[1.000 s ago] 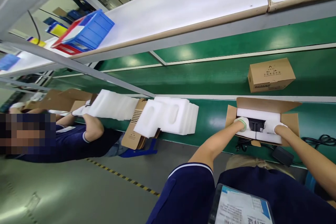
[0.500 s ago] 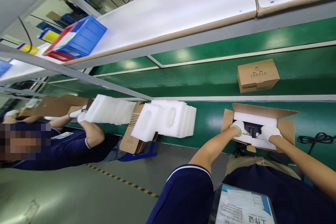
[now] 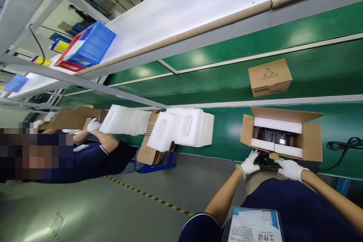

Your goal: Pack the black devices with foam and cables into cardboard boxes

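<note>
Probably stiff but weighty, the open box [image 3: 313, 140] sits at the bench [image 3: 227, 132] front edge, best held by both ends, left hand [image 3: 250, 163] spread beside it, right hand [image 3: 290, 169] grip unclear.

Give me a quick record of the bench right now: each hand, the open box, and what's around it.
Left hand: gloved, near the open box's front edge
Right hand: gloved, near that same edge
Open box: dark device between white foam strips
Beyond: closed carton
Right: black cable
Left: white foam blocks
</note>
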Demonstrator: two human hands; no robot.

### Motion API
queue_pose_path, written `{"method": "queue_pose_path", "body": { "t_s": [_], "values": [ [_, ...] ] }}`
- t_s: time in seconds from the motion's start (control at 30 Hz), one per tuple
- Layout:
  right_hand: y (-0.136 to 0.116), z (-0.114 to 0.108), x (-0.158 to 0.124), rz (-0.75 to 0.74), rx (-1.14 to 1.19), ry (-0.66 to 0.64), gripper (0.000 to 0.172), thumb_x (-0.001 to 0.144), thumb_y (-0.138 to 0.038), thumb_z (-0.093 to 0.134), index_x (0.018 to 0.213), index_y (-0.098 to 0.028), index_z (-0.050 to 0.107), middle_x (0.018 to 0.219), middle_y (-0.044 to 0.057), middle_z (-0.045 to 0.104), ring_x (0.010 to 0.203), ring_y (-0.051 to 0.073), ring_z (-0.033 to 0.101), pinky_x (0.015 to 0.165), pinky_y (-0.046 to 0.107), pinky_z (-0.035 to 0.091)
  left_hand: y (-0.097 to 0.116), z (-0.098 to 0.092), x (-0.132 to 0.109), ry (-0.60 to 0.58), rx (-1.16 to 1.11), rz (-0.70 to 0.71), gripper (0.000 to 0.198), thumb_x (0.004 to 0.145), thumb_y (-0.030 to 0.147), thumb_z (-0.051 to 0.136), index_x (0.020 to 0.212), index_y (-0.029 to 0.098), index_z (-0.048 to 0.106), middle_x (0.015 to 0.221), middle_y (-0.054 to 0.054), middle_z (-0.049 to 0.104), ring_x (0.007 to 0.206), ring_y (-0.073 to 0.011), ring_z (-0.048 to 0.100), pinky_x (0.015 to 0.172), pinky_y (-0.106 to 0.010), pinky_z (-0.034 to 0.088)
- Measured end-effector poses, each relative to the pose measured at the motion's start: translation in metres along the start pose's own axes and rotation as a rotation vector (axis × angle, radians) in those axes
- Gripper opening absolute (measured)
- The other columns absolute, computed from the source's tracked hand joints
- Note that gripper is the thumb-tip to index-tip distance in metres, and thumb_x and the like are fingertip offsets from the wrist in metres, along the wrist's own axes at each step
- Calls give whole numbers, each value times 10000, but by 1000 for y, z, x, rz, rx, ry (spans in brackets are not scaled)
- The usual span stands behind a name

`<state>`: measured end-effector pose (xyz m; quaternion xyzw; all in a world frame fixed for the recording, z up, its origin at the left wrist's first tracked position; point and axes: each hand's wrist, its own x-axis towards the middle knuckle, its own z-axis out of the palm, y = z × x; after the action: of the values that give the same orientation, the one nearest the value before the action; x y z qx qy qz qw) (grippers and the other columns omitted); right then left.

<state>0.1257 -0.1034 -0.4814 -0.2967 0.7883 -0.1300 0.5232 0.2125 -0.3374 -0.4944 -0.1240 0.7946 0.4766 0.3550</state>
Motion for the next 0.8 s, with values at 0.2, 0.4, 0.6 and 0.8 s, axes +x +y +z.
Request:
{"method": "queue_pose_path", "body": {
  "t_s": [0.2,0.4,0.6,0.8],
  "values": [
    [-20,17,14,-93,162,-4,514,711,-202,560,1214,-109,600,1233,169,602,1119,273,572,976,367,428,23,12,-1,-199,-585,125,467,624,316,683,1020,69,662,1091,-150,670,1122,-326,575,1025,-458,424],
    [-41,8,-37,-360,664,44,277,811,-422,539,946,-207,650,874,51,645,875,228,598,853,345,483,101,3,-17,-230,-966,38,456,901,416,309,1105,125,595,1007,-149,663,812,-195,631,623,-277,493],
    [-16,-29,-106,-206,1203,349,459,876,-605,459,809,-157,540,483,-75,288,475,89,231,485,251,223,140,-6,3,-3,11,364,275,868,313,496,1061,161,621,1075,-72,651,989,-192,585,899,-317,452],
    [23,-59,-139,17,1069,446,445,853,-634,467,725,-208,486,488,-65,230,467,97,174,481,290,147,98,-21,48,232,782,480,432,853,487,547,1140,168,590,1107,-91,614,1081,-266,516,995,-407,366]
  ]
}}
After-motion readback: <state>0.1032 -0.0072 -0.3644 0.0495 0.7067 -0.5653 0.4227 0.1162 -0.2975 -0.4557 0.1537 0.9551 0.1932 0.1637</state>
